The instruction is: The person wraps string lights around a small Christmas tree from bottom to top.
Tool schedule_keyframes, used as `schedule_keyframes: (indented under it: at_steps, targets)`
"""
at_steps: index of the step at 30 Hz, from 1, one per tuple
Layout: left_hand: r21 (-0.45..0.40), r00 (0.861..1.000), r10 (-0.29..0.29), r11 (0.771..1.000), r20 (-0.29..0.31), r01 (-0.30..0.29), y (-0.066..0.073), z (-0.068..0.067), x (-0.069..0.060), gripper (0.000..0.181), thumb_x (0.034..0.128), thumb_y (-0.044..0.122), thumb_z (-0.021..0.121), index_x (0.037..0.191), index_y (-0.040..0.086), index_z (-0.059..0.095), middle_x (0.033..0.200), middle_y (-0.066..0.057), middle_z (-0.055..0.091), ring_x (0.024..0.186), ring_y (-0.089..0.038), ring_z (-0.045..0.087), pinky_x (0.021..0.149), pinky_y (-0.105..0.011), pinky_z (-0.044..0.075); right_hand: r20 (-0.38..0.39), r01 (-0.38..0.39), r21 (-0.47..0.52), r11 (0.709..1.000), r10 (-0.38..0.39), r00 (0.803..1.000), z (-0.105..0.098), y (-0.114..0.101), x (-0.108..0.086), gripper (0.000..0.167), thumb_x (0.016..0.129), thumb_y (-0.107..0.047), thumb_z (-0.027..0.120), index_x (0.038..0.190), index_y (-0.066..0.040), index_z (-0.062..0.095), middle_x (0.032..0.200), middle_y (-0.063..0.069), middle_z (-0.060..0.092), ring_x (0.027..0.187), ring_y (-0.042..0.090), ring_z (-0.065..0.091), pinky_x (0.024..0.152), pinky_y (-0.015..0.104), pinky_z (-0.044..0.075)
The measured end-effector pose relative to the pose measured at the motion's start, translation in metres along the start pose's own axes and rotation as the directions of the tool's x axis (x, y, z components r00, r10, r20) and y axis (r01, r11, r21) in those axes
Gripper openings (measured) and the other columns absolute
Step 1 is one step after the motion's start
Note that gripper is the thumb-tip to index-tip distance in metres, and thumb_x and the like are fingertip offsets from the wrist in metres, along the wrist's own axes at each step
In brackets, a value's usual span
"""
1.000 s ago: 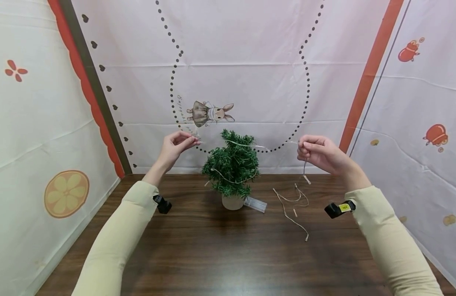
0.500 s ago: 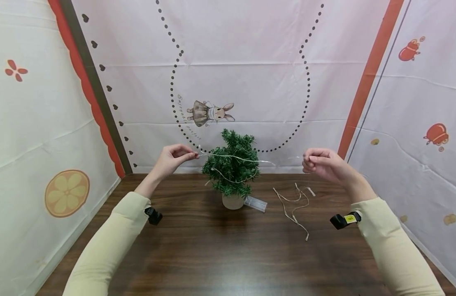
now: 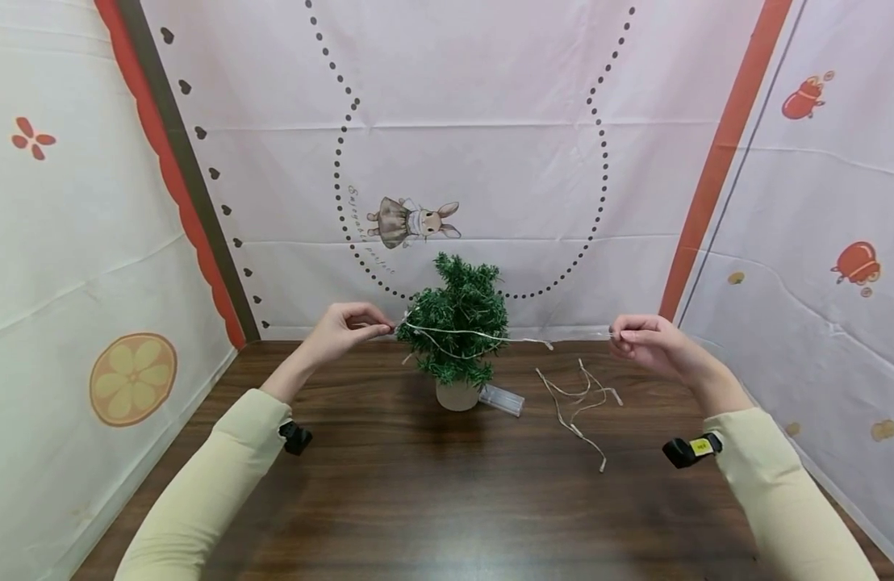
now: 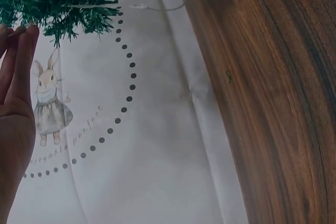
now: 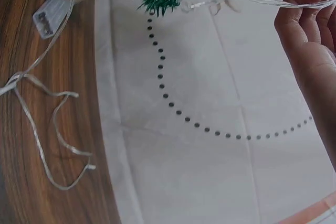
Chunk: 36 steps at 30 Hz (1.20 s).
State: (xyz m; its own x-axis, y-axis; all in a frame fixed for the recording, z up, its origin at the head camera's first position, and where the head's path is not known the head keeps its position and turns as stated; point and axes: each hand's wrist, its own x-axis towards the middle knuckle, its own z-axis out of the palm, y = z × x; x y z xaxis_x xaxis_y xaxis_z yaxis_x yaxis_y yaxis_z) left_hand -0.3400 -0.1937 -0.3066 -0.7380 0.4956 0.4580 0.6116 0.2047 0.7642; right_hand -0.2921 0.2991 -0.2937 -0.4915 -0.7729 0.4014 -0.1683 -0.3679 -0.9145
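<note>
Left hand (image 3: 348,329), right hand (image 3: 653,343): fingers pinch light string (image 3: 476,333) before potted tree (image 3: 457,303). Hard tug could tip it; loose strands (image 3: 576,432) on counter (image 3: 389,500) may tangle.

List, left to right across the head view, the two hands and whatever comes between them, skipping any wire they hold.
Left hand, green potted tree, clear plastic box, pale wires lying on the table, right hand.
</note>
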Motion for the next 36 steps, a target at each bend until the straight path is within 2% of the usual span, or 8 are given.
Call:
schedule_keyframes:
  at_steps: [2, 5, 8, 12, 17, 23, 31, 36]
  targets:
    - [0.034, 1.000, 0.004, 0.999, 0.009, -0.004, 0.003, 0.003, 0.000, 0.012, 0.0881, -0.003, 0.063, 0.098, -0.009, 0.066, 0.099, -0.027, 0.068, 0.082, -0.012, 0.070, 0.078, -0.041, 0.057, -0.002, 0.005, 0.010, 1.000, -0.005, 1.000, -0.002, 0.002, -0.005, 0.043, 0.096, 0.012, 0.016, 0.102, 0.003, 0.057, 0.086, -0.002, 0.056, 0.074, 0.017, 0.040, 0.068, 0.033, 0.022]
    - [0.078, 0.999, 0.031, 0.996, 0.012, -0.032, 0.005, 0.006, 0.000, 0.013, 0.0871, -0.002, 0.064, 0.097, -0.010, 0.066, 0.096, -0.023, 0.069, 0.083, -0.023, 0.070, 0.078, -0.047, 0.055, -0.007, 0.018, 0.014, 1.000, -0.018, 1.000, -0.006, 0.004, -0.012, 0.044, 0.096, 0.012, 0.014, 0.103, 0.003, 0.057, 0.084, -0.001, 0.053, 0.072, 0.019, 0.036, 0.068, 0.033, 0.021]
    - [0.099, 0.998, 0.057, 0.993, 0.008, -0.057, 0.006, 0.009, 0.000, 0.011, 0.0861, -0.001, 0.066, 0.094, -0.009, 0.067, 0.094, -0.019, 0.068, 0.084, -0.034, 0.068, 0.077, -0.042, 0.057, -0.012, 0.020, 0.023, 1.000, -0.020, 1.000, -0.010, 0.005, -0.019, 0.044, 0.096, 0.011, 0.013, 0.103, 0.004, 0.056, 0.083, 0.001, 0.050, 0.072, 0.021, 0.031, 0.068, 0.034, 0.021]
    - [0.112, 0.998, 0.063, 0.992, 0.005, -0.064, 0.008, 0.013, 0.002, 0.008, 0.0855, 0.002, 0.068, 0.092, -0.002, 0.069, 0.093, -0.015, 0.067, 0.082, -0.029, 0.067, 0.073, -0.032, 0.057, -0.025, 0.018, 0.036, 0.999, -0.017, 1.000, -0.015, 0.004, -0.028, 0.044, 0.097, 0.010, 0.012, 0.106, 0.005, 0.054, 0.086, 0.001, 0.051, 0.072, 0.019, 0.033, 0.067, 0.032, 0.026]
    - [0.136, 0.999, 0.032, 0.990, -0.012, -0.030, 0.010, 0.018, 0.005, 0.008, 0.0861, 0.007, 0.069, 0.092, 0.002, 0.070, 0.089, -0.011, 0.068, 0.078, -0.023, 0.063, 0.067, -0.025, 0.053, -0.040, 0.007, 0.055, 0.998, -0.005, 0.999, -0.023, 0.000, -0.037, 0.048, 0.097, 0.009, 0.009, 0.112, 0.004, 0.055, 0.096, 0.001, 0.057, 0.081, 0.012, 0.048, 0.074, 0.024, 0.042]
    - [0.123, 0.999, -0.019, 0.992, -0.049, 0.025, 0.010, 0.025, 0.008, 0.011, 0.0873, 0.009, 0.068, 0.095, 0.002, 0.071, 0.088, -0.010, 0.068, 0.075, -0.033, 0.061, 0.064, -0.030, 0.053, -0.029, -0.001, 0.066, 0.998, 0.003, 1.000, -0.030, -0.007, -0.044, 0.051, 0.097, 0.010, 0.007, 0.117, 0.006, 0.054, 0.104, 0.005, 0.059, 0.094, 0.012, 0.056, 0.083, 0.025, 0.048]
    - [0.133, 0.997, -0.038, 0.990, -0.071, 0.047, 0.014, 0.034, 0.009, 0.012, 0.0884, 0.011, 0.067, 0.098, 0.004, 0.071, 0.089, -0.011, 0.066, 0.071, -0.029, 0.057, 0.058, -0.026, 0.049, -0.180, -0.064, -0.095, 0.993, 0.046, 0.983, -0.026, -0.022, -0.053, 0.042, 0.099, 0.009, 0.022, 0.116, 0.002, 0.059, 0.106, 0.002, 0.064, 0.095, 0.009, 0.061, 0.082, 0.021, 0.052]
    - [0.172, 0.992, -0.014, 0.984, -0.128, 0.036, 0.026, 0.040, 0.006, 0.016, 0.0880, 0.012, 0.068, 0.101, 0.002, 0.069, 0.097, -0.014, 0.064, 0.081, -0.027, 0.054, 0.068, -0.031, 0.047, -0.251, -0.104, -0.167, 0.981, 0.060, 0.966, -0.023, -0.028, -0.052, 0.037, 0.099, 0.009, 0.029, 0.113, -0.001, 0.062, 0.105, 0.001, 0.066, 0.095, 0.007, 0.063, 0.082, 0.020, 0.053]
